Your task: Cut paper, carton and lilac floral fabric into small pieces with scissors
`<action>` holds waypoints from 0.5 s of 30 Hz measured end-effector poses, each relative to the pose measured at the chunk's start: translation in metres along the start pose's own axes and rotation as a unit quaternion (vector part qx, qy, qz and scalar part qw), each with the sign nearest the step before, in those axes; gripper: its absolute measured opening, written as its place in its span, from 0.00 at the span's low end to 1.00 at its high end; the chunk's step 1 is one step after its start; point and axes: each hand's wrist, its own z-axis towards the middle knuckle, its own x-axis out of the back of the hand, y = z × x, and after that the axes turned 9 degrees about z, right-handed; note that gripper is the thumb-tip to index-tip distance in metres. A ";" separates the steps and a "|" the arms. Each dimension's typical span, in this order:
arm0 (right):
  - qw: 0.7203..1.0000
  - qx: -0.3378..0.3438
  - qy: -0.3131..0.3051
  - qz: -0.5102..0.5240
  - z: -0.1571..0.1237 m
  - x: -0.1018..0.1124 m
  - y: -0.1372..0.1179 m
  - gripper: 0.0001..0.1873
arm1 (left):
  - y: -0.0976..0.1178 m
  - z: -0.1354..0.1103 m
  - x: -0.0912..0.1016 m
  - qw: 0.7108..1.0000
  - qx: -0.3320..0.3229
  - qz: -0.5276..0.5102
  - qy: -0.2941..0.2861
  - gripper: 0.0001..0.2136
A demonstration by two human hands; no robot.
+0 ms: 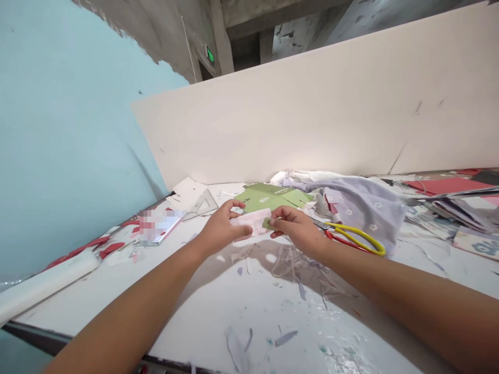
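Holding one pale pink piece and one green scrap above the white table.
In the head view, the left hand grips the piece's left end, thumb in front, fingers curled loosely; the right hand pinches the scrap narrowly at the piece's right end. The piece looks thin and roughly rectangular, rising slightly rightward. One pair of scissors, one loop yellow, the other red, lies by the right wrist; one set square lies beyond the left hand.

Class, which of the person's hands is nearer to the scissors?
Right. The right hand is close beside the blade end of the scissors; the left hand is farther away, on the right hand's other side.
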 end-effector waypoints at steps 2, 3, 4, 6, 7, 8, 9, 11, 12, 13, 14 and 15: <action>1.000 -0.006 -0.002 0.003 -0.001 -0.002 -0.001 0.09 | 0.001 0.000 0.000 0.999 -0.002 -0.027 0.019 0.26; 1.000 -0.007 -0.001 0.002 -0.001 -0.003 -0.002 0.09 | 0.001 0.000 -0.001 0.998 -0.004 -0.053 0.024 0.26; 1.000 -0.007 0.002 0.002 -0.002 -0.004 -0.003 0.09 | 0.001 0.000 -0.001 0.996 -0.008 -0.087 0.026 0.27; 1.000 -0.003 0.015 -0.001 -0.004 -0.006 -0.006 0.09 | 0.002 0.000 -0.003 0.986 -0.020 -0.161 0.030 0.28; 1.000 0.003 0.024 0.000 -0.005 -0.008 -0.008 0.09 | 0.002 -0.001 -0.004 0.980 -0.029 -0.193 0.033 0.29; 0.999 0.008 0.032 0.005 -0.006 -0.010 -0.010 0.10 | 0.003 -0.002 -0.005 0.974 -0.039 -0.220 0.035 0.29; 0.999 0.014 0.040 0.014 -0.007 -0.011 -0.012 0.10 | 0.004 -0.003 -0.007 0.968 -0.049 -0.244 0.036 0.29; 0.997 0.026 0.050 0.044 -0.009 -0.013 -0.016 0.11 | 0.006 -0.006 -0.011 0.956 -0.063 -0.286 0.020 0.27; 0.996 0.030 0.053 0.058 -0.010 -0.014 -0.017 0.11 | 0.007 -0.007 -0.012 0.951 -0.067 -0.302 0.007 0.26; 0.996 0.033 0.055 0.068 -0.011 -0.014 -0.017 0.11 | 0.008 -0.008 -0.014 0.947 -0.071 -0.313 -0.009 0.23; 0.995 0.035 0.055 0.072 -0.011 -0.014 -0.017 0.11 | 0.009 -0.009 -0.015 0.945 -0.076 -0.319 -0.024 0.20; 0.995 0.037 0.053 0.073 -0.012 -0.014 -0.017 0.11 | 0.009 -0.009 -0.016 0.943 -0.080 -0.320 -0.036 0.18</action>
